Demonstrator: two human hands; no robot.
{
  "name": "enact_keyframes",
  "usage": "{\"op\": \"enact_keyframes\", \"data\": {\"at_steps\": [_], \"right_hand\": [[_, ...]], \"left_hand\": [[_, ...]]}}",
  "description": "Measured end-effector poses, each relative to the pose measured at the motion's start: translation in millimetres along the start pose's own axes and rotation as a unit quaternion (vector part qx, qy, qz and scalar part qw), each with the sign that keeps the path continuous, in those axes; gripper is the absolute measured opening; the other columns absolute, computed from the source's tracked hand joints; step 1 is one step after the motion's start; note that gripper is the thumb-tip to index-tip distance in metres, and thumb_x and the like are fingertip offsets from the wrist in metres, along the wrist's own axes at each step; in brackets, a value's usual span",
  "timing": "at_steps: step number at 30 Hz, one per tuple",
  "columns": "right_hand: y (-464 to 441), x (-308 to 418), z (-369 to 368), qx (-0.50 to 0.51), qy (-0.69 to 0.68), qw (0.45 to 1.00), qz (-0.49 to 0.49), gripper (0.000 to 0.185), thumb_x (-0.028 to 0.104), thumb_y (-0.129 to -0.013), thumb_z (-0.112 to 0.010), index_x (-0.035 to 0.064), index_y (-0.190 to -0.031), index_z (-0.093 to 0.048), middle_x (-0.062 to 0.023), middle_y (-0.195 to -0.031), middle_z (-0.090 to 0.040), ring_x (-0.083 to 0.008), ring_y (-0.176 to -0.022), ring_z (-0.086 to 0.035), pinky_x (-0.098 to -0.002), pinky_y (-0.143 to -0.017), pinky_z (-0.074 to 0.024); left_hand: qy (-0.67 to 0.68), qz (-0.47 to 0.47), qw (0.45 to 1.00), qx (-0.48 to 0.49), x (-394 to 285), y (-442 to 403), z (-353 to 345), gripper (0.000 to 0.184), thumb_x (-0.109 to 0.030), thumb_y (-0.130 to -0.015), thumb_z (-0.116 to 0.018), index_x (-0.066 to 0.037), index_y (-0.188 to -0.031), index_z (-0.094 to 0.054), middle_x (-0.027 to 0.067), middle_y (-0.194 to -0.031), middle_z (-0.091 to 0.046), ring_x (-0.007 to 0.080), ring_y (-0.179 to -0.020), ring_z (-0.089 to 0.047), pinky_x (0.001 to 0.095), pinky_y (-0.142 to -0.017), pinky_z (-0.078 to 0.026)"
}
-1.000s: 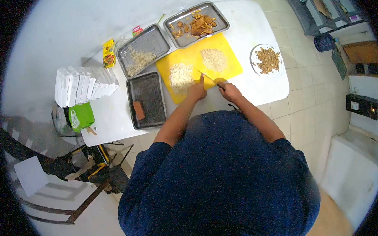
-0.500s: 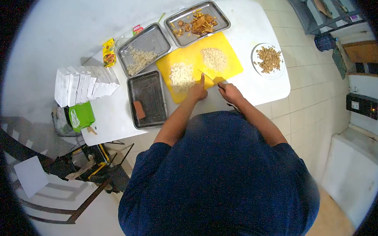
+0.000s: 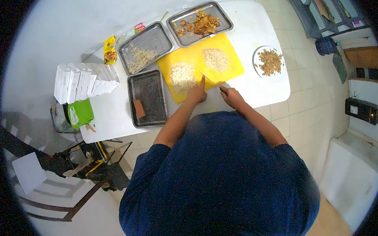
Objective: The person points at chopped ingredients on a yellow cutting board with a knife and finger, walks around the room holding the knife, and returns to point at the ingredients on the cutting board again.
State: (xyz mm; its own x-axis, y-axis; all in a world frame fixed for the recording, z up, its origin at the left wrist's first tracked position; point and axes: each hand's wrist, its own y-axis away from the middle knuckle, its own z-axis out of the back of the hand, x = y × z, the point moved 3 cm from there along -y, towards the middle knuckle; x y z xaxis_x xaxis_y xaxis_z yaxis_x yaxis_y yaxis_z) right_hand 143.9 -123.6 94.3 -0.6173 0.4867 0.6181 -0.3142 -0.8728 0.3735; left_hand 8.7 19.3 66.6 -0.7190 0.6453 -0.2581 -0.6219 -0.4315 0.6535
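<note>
My right hand [image 3: 233, 97] is closed round the dark handle of a knife [image 3: 214, 81] at the front edge of a yellow cutting board [image 3: 235, 69]. Its thin blade reaches left over the board. My left hand [image 3: 197, 93] lies at the same edge, index finger stretched forward close to the blade, the other fingers curled; whether the finger touches the blade I cannot tell. Two heaps of finely chopped pale food are on the board: one whiter heap [image 3: 183, 76] left of the finger, and one beige heap [image 3: 215, 60] farther back.
Behind the board stands a metal tray [image 3: 225, 23] of brown fried pieces. To the left are a tray [image 3: 160, 34] with pale bits and a dark tray [image 3: 150, 81] holding a reddish-brown block [image 3: 139, 109]. A white plate [image 3: 257, 58] of brown pieces sits right. White boxes [image 3: 75, 83] line the left.
My right hand and the knife have shifted slightly toward me. My left index finger remains stretched out near the blade. The whole view has moved a little.
</note>
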Motion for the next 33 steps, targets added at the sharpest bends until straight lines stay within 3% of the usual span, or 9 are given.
{"op": "enact_keyframes", "data": {"at_steps": [9, 21, 27, 33], "right_hand": [[-18.7, -0.2, -4.6, -0.01, -0.019, 0.999, 0.041, 0.035, 0.021, -0.09, -0.058, 0.0033, -0.12, -0.062, -0.0248, -0.1, -0.067, -0.0407, -0.09, -0.065, -0.046, -0.082, -0.0516], [-13.5, -1.6, -5.9, -0.064, -0.071, 0.99, 0.108, 0.037, 0.023, -0.091, -0.057, 0.0036, -0.123, -0.06, -0.0257, -0.096, -0.067, -0.0418, -0.086, -0.065, -0.0461, -0.078, -0.0517], [-5.4, 0.6, -3.3, -0.042, -0.06, 0.995, 0.067, 0.037, 0.025, -0.093, -0.055, 0.004, -0.123, -0.06, -0.0262, -0.088, -0.066, -0.0422, -0.081, -0.065, -0.0487, -0.076, -0.0511], [-9.1, -5.7, -11.7, -0.013, 0.023, 0.998, 0.05, 0.036, 0.025, -0.094, -0.052, 0.0051, -0.124, -0.058, -0.0242, -0.087, -0.066, -0.0424, -0.081, -0.063, -0.052, -0.074, -0.0496]], "left_hand": [[0.001, 0.006, 1.0, 0.016, -4.0, 8.1, 6.0, 0.09, -0.022, -0.084, -0.05, -0.015, -0.155, 0.006, 0.0246, -0.105, -0.067, 0.0362, -0.092, -0.068, 0.0465, -0.084, -0.052], [0.043, -0.035, 0.998, 0.009, 14.3, -9.8, -23.0, 0.088, -0.033, -0.09, -0.044, -0.009, -0.151, 0.016, 0.0303, -0.094, -0.066, 0.0422, -0.083, -0.067, 0.0501, -0.08, -0.053], [0.035, -0.043, 0.998, -0.005, 10.4, -10.9, -25.0, 0.088, -0.034, -0.091, -0.042, -0.006, -0.15, 0.016, 0.031, -0.096, -0.066, 0.0438, -0.087, -0.066, 0.049, -0.083, -0.052], [0.04, 0.003, 0.998, 0.053, -0.4, -8.3, -12.0, 0.089, -0.037, -0.092, -0.043, -0.002, -0.149, 0.016, 0.032, -0.106, -0.064, 0.0455, -0.096, -0.064, 0.0482, -0.09, -0.05]]}}
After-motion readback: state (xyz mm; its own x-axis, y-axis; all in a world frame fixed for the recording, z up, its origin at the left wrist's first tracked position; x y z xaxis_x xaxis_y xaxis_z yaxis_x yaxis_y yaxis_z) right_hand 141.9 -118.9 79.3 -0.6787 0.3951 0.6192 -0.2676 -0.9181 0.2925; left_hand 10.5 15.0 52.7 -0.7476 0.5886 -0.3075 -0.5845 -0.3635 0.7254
